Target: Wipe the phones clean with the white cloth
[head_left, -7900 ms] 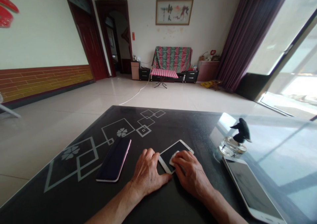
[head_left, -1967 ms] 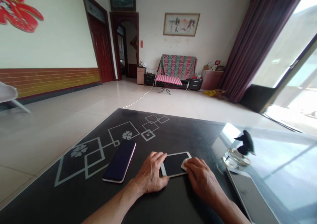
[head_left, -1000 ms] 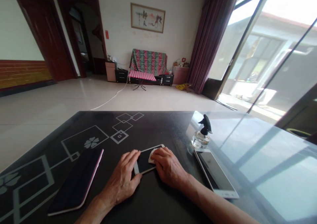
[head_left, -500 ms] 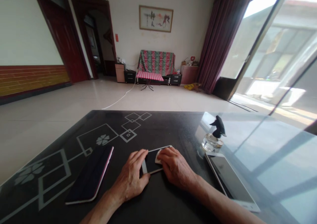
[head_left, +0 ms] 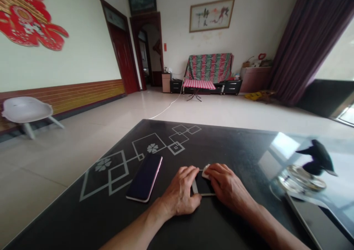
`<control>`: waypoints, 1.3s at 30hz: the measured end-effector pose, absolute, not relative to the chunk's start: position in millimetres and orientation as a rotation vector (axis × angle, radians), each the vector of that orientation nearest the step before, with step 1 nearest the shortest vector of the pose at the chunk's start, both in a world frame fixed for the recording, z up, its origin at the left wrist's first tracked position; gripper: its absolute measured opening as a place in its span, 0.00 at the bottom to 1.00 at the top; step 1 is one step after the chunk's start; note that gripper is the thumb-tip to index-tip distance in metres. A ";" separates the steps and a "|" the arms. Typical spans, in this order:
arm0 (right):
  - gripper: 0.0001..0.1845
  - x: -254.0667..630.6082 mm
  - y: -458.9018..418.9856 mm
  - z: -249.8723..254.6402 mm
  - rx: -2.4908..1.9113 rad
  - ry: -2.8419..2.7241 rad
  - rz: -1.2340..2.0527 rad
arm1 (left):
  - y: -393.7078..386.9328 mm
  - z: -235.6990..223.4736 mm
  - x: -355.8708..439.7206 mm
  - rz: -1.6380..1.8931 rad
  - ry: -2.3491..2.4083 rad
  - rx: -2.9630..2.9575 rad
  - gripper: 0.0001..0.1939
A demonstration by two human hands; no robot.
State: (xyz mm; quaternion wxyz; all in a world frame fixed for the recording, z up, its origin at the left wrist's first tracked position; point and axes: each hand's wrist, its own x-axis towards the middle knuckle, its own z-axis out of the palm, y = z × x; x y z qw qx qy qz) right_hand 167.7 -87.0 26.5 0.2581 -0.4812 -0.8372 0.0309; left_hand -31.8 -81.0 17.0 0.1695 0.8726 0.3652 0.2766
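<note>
A white-framed phone with a dark screen (head_left: 205, 187) lies on the black table in front of me. My left hand (head_left: 181, 193) holds its left end, thumb on the near edge and fingers on the far edge. Pinched under the fingers of my right hand (head_left: 229, 185) is a small white cloth or tissue (head_left: 205, 172), pressed on the screen near the far edge. That hand hides the phone's right end.
Left of my hands lies a larger dark phone (head_left: 145, 178). At right are a clear spray bottle (head_left: 301, 180) with a black trigger head and a white-edged device (head_left: 318, 213). The patterned table (head_left: 171, 228) ends before the tiled floor; a white chair (head_left: 27, 110) stands far left.
My view has turned left, so everything sits farther right in it. The right hand and white cloth have shifted slightly toward the phone's far left part. My left hand keeps its hold.
</note>
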 end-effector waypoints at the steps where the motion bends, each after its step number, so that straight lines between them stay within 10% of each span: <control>1: 0.15 168.4 -87.8 26.8 -1.301 -2.280 0.094 | -80.9 17.0 -31.8 0.786 1.034 2.486 0.36; 39: 0.17 155.4 -104.4 43.7 -1.222 -2.348 0.244 | -83.9 14.2 -32.4 0.880 1.237 2.398 0.35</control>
